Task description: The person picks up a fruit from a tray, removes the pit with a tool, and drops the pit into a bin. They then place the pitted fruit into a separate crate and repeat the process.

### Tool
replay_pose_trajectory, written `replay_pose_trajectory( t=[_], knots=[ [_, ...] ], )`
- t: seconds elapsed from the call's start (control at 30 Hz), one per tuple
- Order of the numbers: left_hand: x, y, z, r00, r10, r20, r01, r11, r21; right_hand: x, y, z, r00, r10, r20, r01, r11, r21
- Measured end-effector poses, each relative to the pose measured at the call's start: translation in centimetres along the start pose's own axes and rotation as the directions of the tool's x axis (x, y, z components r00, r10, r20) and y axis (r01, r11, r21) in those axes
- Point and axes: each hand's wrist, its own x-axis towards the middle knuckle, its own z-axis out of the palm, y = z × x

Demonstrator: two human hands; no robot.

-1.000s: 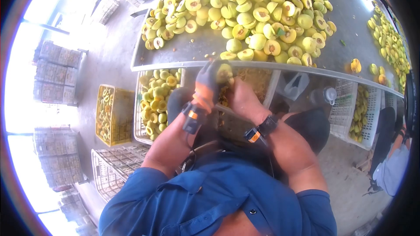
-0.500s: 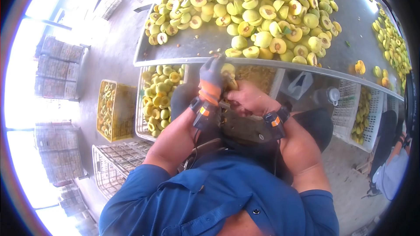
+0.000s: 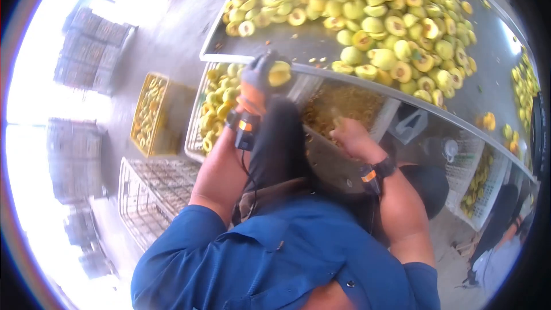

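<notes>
My left hand [image 3: 257, 79], in a grey glove with an orange cuff, is closed round a yellow-green peach [image 3: 279, 73] at the near edge of the metal table. Under the table's edge, my bare right hand [image 3: 351, 136] is curled above a crate of brownish scraps [image 3: 330, 103]. A thin pale bit shows at its fingertips, too blurred to name. Beside my left hand stands a white crate of peach halves [image 3: 215, 100]. A large heap of halved peaches [image 3: 373, 23], several with brown centres, covers much of the table [image 3: 313, 40].
A yellow crate of peach pieces [image 3: 150, 116] stands on the floor to the left, near an empty white lattice crate [image 3: 155, 195]. Stacked crates [image 3: 92, 51] line the far left. At right are a plastic bag [image 3: 410, 126], another filled crate [image 3: 476, 181] and another person's sleeve [image 3: 499, 264].
My hands, close together before, are now apart: the left has gone left and up with the peach, the right has moved right over the scraps crate. The whole view has shifted.
</notes>
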Motion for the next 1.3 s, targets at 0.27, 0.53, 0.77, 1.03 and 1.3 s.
replay_pose_trajectory(
  t=[0.27, 0.53, 0.77, 1.03, 1.3],
  knots=[
    [-8.0, -14.6, -20.3, 0.946, -0.287, -0.151, 0.306, 0.943, 0.127, 0.8, -0.4, 0.2, 0.997, 0.066, -0.038, -0.072, 0.981, -0.182],
    [-15.7, -18.3, -19.9, 0.894, -0.332, -0.3, 0.447, 0.636, 0.629, 2.0, 0.8, 1.0, 0.996, 0.09, -0.016, -0.091, 0.962, -0.256],
    [-14.4, -13.7, -18.3, 0.873, -0.387, -0.297, 0.429, 0.322, 0.844, 2.0, 1.2, 1.4, 0.998, 0.059, -0.019, -0.062, 0.955, -0.291],
    [-15.3, -14.6, -20.4, 0.821, -0.454, -0.346, 0.533, 0.391, 0.75, 1.4, 0.2, 1.1, 1.0, -0.006, -0.021, -0.001, 0.944, -0.33],
    [-16.0, -18.9, -20.1, 0.922, -0.338, -0.188, 0.311, 0.358, 0.88, 1.2, -1.0, 1.1, 0.999, -0.035, -0.014, 0.03, 0.96, -0.28]
  ],
)
